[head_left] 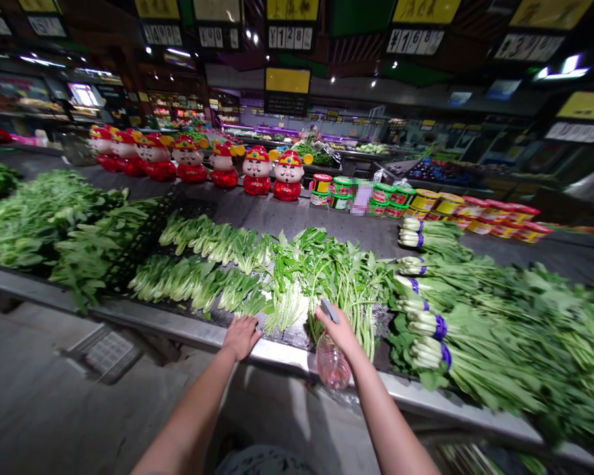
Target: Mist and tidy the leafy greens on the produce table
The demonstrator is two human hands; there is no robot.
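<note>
My right hand (337, 328) is wrapped around the neck of a clear spray bottle (332, 366) with a grey head and a little pinkish liquid low inside. The bottle hangs over the metal front edge of the vegetable stand. Flat on that edge lies my left hand (241, 336), fingers outstretched and holding nothing. Just beyond my hands are long-stemmed leafy greens (321, 277) on a shiny perforated tray. Beside them to the left sit rows of bok choy (193, 282), close to my left fingertips.
Bundles of greens tied with purple tape (440, 326) fill the right side. Leafy greens (34, 211) are heaped at the left behind a black divider (143, 241). Red figurine jars (257, 173) and stacked cans (430, 201) line the back. Price signs (290, 38) hang overhead.
</note>
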